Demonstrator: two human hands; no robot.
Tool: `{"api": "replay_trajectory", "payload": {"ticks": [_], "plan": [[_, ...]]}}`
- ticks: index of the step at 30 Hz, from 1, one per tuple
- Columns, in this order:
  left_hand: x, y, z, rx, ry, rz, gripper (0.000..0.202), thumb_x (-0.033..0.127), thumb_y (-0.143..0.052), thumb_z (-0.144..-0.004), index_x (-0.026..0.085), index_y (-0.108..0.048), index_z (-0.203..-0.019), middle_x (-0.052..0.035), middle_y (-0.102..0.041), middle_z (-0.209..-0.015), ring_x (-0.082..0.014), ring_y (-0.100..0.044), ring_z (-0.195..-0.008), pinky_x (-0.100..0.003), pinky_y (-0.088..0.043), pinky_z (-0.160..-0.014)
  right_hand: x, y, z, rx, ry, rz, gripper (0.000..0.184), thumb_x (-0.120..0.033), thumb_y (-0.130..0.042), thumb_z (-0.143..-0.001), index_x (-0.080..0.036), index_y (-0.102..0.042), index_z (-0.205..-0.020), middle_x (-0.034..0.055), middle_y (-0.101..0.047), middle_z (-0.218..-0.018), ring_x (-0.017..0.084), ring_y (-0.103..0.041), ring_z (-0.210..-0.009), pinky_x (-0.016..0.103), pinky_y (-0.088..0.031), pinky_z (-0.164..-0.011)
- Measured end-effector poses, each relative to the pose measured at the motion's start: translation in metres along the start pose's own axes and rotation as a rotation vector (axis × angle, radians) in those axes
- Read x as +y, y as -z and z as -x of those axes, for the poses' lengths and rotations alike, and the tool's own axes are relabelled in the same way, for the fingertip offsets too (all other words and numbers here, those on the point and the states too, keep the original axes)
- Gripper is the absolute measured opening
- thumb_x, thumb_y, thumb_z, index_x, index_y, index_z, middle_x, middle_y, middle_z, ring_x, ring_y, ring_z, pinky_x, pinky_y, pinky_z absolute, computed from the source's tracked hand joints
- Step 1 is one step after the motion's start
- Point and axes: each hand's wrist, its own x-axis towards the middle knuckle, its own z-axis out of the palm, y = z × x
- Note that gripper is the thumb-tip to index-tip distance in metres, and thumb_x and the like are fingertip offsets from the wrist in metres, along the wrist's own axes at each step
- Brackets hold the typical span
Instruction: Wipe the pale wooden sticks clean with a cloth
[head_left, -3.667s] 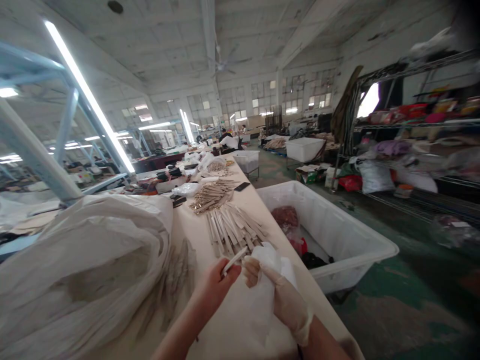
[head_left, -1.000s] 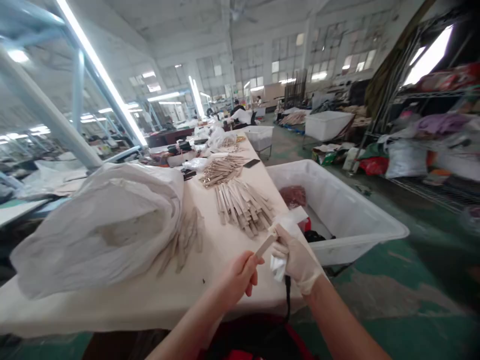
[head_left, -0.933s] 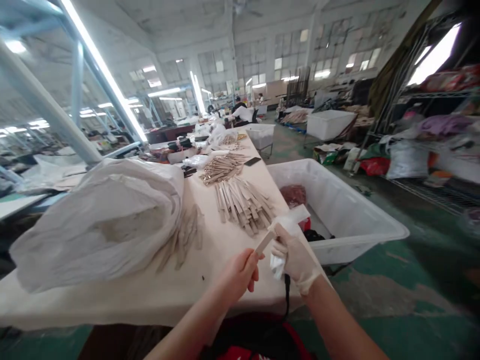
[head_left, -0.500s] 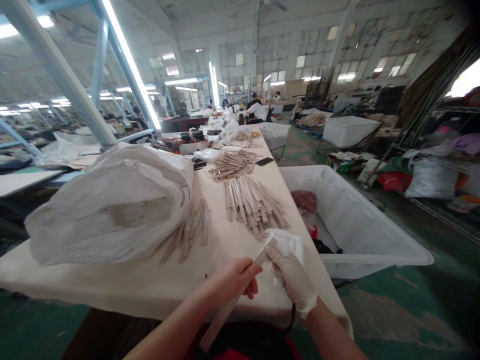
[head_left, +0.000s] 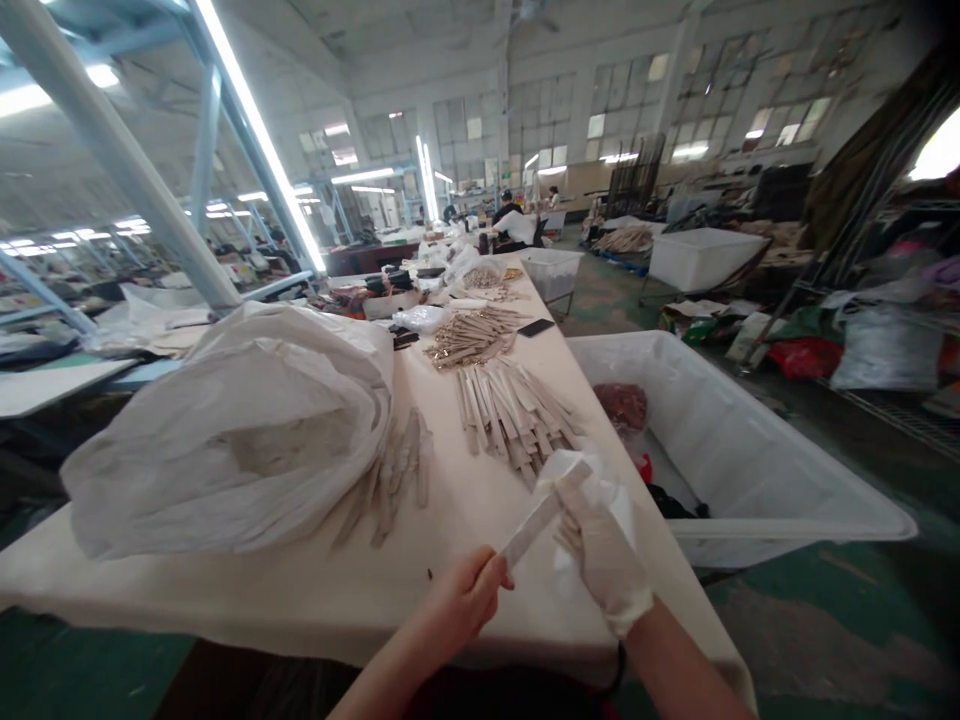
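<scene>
My bare left hand (head_left: 466, 598) is closed round the near end of a pale flat strip (head_left: 541, 511) that slants up to the right. My gloved right hand (head_left: 604, 560) holds a white cloth (head_left: 592, 487) pressed against the strip's far end. Both hands hover over the near right edge of the long cream table (head_left: 465, 520). Just beyond them lies a fanned pile of similar strips (head_left: 511, 417), and a second loose pile (head_left: 394, 478) lies to the left, beside a big white plastic sack (head_left: 240, 430).
A large white plastic bin (head_left: 739, 470) holding red and dark items stands on the green floor at the table's right. Farther down the table lie more strips (head_left: 469, 338) and bags. A person (head_left: 516, 225) sits at the far end. Shelving with bags lines the right wall.
My left hand has slid down toward the strip's near end and the cloth hand has moved up to its far end. The view has shifted slightly left and lower.
</scene>
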Motion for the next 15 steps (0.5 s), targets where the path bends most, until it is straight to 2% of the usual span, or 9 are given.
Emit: {"api": "replay_trajectory", "payload": {"ticks": [3,4,5,9,12,13,15], "plan": [[-0.006,0.0,-0.006,0.03,-0.06,0.057,0.038,0.05,-0.03,-0.081,0.016,-0.046,-0.073,0.0118,-0.026,-0.037,-0.004,-0.02,-0.031,-0.017,-0.014,-0.034,0.005,-0.01,0.005,-0.251,-0.084,-0.007,0.031,-0.044,-0.068,-0.065,-0.017,-0.053,-0.06,-0.0042,-0.048,-0.054,0.009,-0.043,-0.051,0.021,-0.035,-0.05],[-0.007,0.001,-0.006,0.026,-0.063,0.066,0.038,0.05,-0.031,-0.081,0.016,-0.046,-0.073,0.0117,-0.026,-0.037,-0.004,-0.02,-0.031,-0.017,-0.014,-0.034,0.007,-0.012,0.006,-0.29,-0.097,-0.005,0.032,-0.044,-0.068,-0.065,-0.017,-0.053,-0.059,-0.0037,-0.048,-0.054,0.01,-0.043,-0.051,0.022,-0.035,-0.051],[-0.008,0.003,-0.006,0.021,-0.058,0.07,0.038,0.05,-0.032,-0.081,0.016,-0.046,-0.072,0.0116,-0.026,-0.037,-0.004,-0.021,-0.031,-0.017,-0.014,-0.034,0.008,-0.012,0.006,-0.273,-0.092,-0.008,0.031,-0.045,-0.067,-0.066,-0.017,-0.053,-0.059,-0.004,-0.048,-0.052,0.009,-0.043,-0.049,0.021,-0.036,-0.05],[-0.012,0.005,0.003,0.019,-0.007,0.092,0.036,0.048,-0.034,-0.08,0.015,-0.048,-0.072,0.0107,-0.029,-0.036,-0.0044,-0.022,-0.031,-0.016,-0.015,-0.032,0.014,-0.009,0.0,-0.058,-0.1,0.001,0.027,-0.045,-0.066,-0.067,-0.02,-0.056,-0.062,-0.0068,-0.044,-0.047,0.007,-0.037,-0.041,0.019,-0.033,-0.043],[-0.017,0.008,0.0,0.077,0.026,0.093,0.036,0.045,-0.03,-0.082,0.015,-0.049,-0.075,0.0106,-0.029,-0.037,-0.005,-0.021,-0.03,-0.016,-0.016,-0.031,0.025,-0.01,-0.003,-0.12,-0.237,0.017,0.025,-0.043,-0.069,-0.065,-0.02,-0.06,-0.07,-0.0058,-0.048,-0.05,0.007,-0.042,-0.043,0.018,-0.034,-0.041],[-0.02,0.013,-0.004,0.128,0.04,0.029,0.036,0.044,-0.028,-0.083,0.015,-0.05,-0.077,0.0104,-0.029,-0.037,-0.0052,-0.022,-0.03,-0.016,-0.018,-0.031,0.027,-0.009,-0.004,-0.15,-0.269,0.009,0.025,-0.043,-0.068,-0.065,-0.02,-0.062,-0.074,-0.0063,-0.046,-0.049,0.007,-0.041,-0.042,0.017,-0.034,-0.04],[-0.023,0.034,-0.013,0.288,0.074,-0.192,0.036,0.039,-0.026,-0.085,0.014,-0.053,-0.077,0.0089,-0.033,-0.04,-0.0057,-0.028,-0.03,-0.016,-0.024,-0.033,0.026,-0.004,-0.008,-0.164,-0.226,-0.033,0.025,-0.04,-0.067,-0.069,-0.021,-0.063,-0.085,-0.0089,-0.039,-0.045,0.005,-0.035,-0.038,0.015,-0.03,-0.036]]}}
